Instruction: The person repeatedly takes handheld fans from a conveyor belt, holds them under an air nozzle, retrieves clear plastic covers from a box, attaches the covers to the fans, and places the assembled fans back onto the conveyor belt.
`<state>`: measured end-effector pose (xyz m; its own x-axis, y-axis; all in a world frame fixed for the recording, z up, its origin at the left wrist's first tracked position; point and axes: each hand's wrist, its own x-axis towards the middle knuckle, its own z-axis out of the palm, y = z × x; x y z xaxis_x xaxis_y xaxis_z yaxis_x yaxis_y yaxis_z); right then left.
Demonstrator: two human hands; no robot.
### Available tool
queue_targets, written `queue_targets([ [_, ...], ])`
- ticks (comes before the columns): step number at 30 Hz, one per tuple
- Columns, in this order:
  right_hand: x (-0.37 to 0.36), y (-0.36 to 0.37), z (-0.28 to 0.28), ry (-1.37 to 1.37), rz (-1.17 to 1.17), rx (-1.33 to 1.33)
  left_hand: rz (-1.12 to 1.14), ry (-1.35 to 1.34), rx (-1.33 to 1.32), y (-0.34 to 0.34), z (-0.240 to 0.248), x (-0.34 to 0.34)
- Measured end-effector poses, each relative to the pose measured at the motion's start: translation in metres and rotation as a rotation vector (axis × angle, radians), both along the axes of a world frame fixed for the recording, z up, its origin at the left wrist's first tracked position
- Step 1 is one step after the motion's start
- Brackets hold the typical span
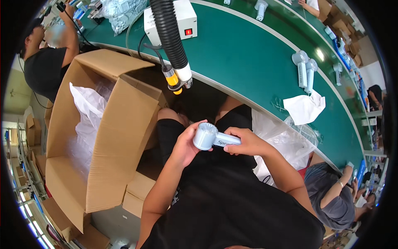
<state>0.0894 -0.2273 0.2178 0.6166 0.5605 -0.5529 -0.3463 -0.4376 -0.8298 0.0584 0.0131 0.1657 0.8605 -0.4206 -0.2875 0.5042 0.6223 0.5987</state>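
Observation:
A pale-blue handheld appliance (206, 136) with a round, cup-like head and a straight handle is held level over my lap. My left hand (185, 144) cups the round head from the left side, thumb and fingers around it. The handle is pinched in my right hand (248, 143), with the thumb on top and fingers beneath. Dark lettering shows on the handle between my hands. Just beyond, a black ribbed hose (169, 31) hangs down, ending in a white nozzle (183, 74) beside a yellow-and-black fitting (171, 79). It does not touch the appliance.
A large open cardboard box (114, 149) with white plastic inside stands at my left. On the green bench (232, 50) are a white control box (188, 18), similar appliances (302, 70) and a white cloth-like sheet (304, 108). Other people work at both sides.

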Motion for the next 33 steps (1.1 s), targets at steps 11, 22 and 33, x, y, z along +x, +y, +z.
queue_targets([
  [11, -0.026, 0.027, 0.021, -0.768, 0.177, -0.067, 0.252, -0.122, -0.266, -0.001, -0.028, -0.026],
  [22, -0.019, 0.016, -0.049, -0.350, 0.334, -0.040, 0.105, 0.011, 0.247, 0.006, -0.061, -0.020],
  [33, -0.028, 0.056, -0.073, -0.181, 0.713, -0.378, -0.059, 0.190, -0.111, -0.007, -0.143, -0.052],
])
